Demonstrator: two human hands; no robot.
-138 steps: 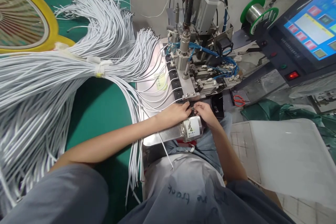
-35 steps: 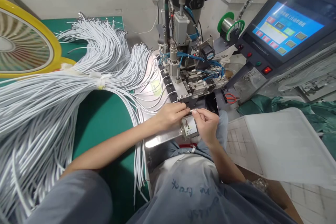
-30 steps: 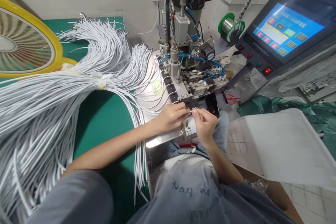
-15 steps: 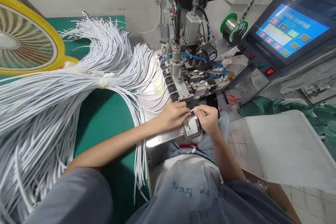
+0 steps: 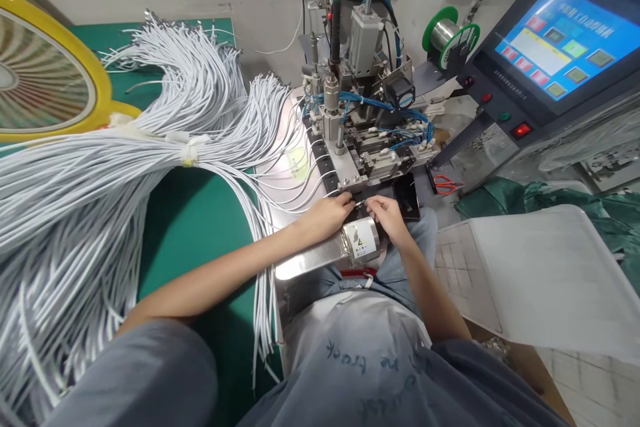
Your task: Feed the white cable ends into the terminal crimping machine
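My left hand (image 5: pixel 334 213) rests at the front of the bench machine (image 5: pixel 357 163), its fingers closed round a white cable. The short, thin end of that cable (image 5: pixel 361 203) shows between my two hands. My right hand (image 5: pixel 387 215) is just to the right, thumb and forefinger pinched at the tip of the cable end; fine detail there is too small to make out. Below the hands sits a metal cylinder with a white label (image 5: pixel 363 240). Several white cables run from the tied bundle (image 5: pixel 195 150) into the machine's left side.
A yellow fan (image 5: pixel 103 73) stands at the left on the green table mat (image 5: pixel 195 213). To the right are a control screen (image 5: pixel 565 40), a spool of wire (image 5: pixel 445 35), red-handled scissors (image 5: pixel 445 185) and a white plastic tray (image 5: pixel 545 267).
My hands have moved slightly up and left, closer to the machine's front. A small gap has opened between them, with the cable end showing in it. The view has shifted slightly.
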